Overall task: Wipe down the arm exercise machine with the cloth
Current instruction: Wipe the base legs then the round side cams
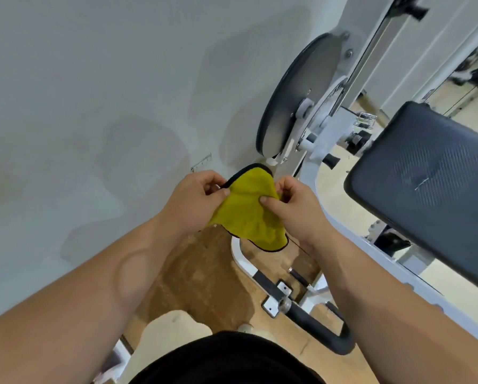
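Yellow microfibre cloth with a black stitched edge (246, 212) hangs bunched in mid-air between the two hands, in front of the person's chest and above the tan floor (204, 275). It touches no part of the machine. The left hand (196, 200) pinches the cloth's upper left edge between thumb and fingers, right at the black hem. The right hand (296, 206) pinches the upper right part of the cloth, with the thumb pressed onto the yellow face and the fingers curled behind it. Both hands are clenched on the fabric, and its lower part sags in loose folds below them.

The white steel-framed arm exercise machine (323, 139) stands just beyond and to the right of the hands. Its large grey round disc with a dark rim (296, 98) sits upright on the frame, near the pale grey wall (94, 92). To the right, the dark grey padded arm rest with a woven texture (429, 173) slopes down toward the camera, well apart from the cloth. Below the hands, a curved white tube of the frame runs along the floor, and a black foam-covered handle (318, 325) juts out near the lower edge. The person's black garment (226, 361) fills the bottom centre of the view.
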